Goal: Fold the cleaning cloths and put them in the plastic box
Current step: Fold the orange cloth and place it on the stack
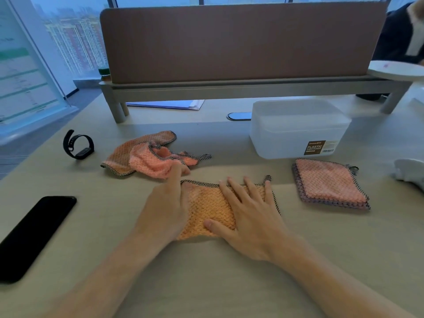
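An orange cleaning cloth [207, 206] lies folded on the table in front of me. My right hand [247, 216] presses flat on it with its fingers spread. My left hand [167, 207] rests on the cloth's left edge, fingers straight and pointing away from me. A crumpled heap of pink and orange cloths [146, 156] lies just beyond my left hand. A folded stack of pink cloths [330, 183] sits to the right. Behind that stack stands the translucent plastic box [298, 129], with a lid on top.
A black phone [34, 235] lies at the left front and a black wristband [78, 144] further back. A desk divider on legs [241, 49] stands behind the box, with papers [169, 104] under it. A white object [410, 175] sits at the right edge.
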Motion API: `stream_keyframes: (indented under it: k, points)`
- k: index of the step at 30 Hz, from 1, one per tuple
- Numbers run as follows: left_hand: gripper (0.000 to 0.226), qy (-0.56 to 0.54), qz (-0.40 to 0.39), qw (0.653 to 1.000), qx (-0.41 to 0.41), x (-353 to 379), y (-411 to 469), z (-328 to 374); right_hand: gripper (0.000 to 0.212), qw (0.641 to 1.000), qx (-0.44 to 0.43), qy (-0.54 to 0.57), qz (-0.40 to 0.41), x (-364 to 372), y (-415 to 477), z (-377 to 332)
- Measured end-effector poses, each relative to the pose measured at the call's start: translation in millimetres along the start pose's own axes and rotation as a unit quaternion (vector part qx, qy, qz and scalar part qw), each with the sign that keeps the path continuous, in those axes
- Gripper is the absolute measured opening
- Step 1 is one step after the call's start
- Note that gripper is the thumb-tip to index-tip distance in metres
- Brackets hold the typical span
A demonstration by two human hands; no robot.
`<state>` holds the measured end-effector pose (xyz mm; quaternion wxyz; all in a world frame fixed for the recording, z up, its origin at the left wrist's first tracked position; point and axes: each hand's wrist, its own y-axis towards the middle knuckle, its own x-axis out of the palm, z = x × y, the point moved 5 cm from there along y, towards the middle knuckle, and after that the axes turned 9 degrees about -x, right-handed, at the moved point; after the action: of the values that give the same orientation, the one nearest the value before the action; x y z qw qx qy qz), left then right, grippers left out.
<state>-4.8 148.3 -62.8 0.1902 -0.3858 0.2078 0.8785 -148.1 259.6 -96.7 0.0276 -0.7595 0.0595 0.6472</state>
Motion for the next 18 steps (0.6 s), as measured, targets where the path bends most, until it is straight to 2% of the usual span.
stream_keyframes:
  k: [3,9,12,18]
  points:
    - [0.023,0.002,0.030,0.999,-0.044,-8,6,-16,0.100,1.000,-0.005,0.000,-0.003,-1,0,1]
    - [0.009,-0.048,-0.039,0.989,-0.135,-15,19,-34,0.103,1.000,-0.012,-0.001,-0.019,-2,1,2]
    - [0.014,-0.046,-0.042,0.989,-0.135,-11,20,-27,0.104,1.000,-0.022,-0.007,-0.008,-8,5,-4]
    - [0.006,-0.054,-0.042,0.988,-0.139,-3,20,-18,0.099,0.998,-0.057,-0.004,-0.026,0,11,-21]
